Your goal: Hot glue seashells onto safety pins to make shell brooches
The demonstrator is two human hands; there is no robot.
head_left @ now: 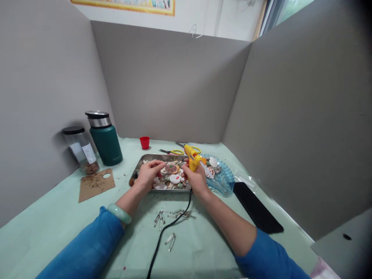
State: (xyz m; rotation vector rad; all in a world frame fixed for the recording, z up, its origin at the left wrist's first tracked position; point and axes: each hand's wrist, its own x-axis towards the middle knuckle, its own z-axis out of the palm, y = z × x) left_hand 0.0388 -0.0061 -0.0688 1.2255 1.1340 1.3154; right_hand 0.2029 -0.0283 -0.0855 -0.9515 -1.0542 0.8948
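Note:
My right hand [195,179] grips a yellow glue gun [192,158], its nozzle pointing left toward a round pinkish shell [171,167]. My left hand [148,173] pinches that shell from the left, above a metal tray [145,159] filled with several mixed shells. The gun's black cord [162,232] runs down the table toward me. A pale green bangle [119,213] sits on my left wrist.
A blue glass dish [225,181] with shells sits right of the tray, a black phone [257,212] beyond it. Scissors [172,151], a red cup [144,142], a green flask [105,138], a glass jar [80,149] and a cardboard piece [95,184] stand behind and left. Several metal clips [171,215] lie near me.

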